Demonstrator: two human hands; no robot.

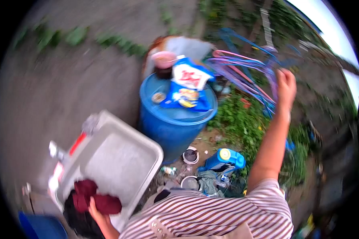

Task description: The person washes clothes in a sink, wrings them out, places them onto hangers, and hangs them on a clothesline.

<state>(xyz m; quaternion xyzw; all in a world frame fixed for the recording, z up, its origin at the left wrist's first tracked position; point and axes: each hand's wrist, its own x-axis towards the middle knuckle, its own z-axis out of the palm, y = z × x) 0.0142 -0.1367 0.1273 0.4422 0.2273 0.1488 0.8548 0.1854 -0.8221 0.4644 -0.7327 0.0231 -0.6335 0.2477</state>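
Observation:
At the lower left, my left hand (99, 215) is closed on a bunched maroon garment (103, 203) over the near end of a pale grey sink basin (147, 175). Dark cloth (77, 221) hangs under it at the basin's edge. My right arm stretches up to the right, and my right hand (286, 89) is closed at the edge of a bunch of pink, purple and blue clothes hangers (243, 65). Blur hides what its fingers hold.
Beyond the basin stands a blue barrel (163, 135) topped by a blue-and-white packet (191, 85) and a pink-rimmed container (163, 61). A blue jug (225, 159) and a small pot (190, 155) are on the ground by green plants (237, 119). A faucet (56, 150) sticks out at left.

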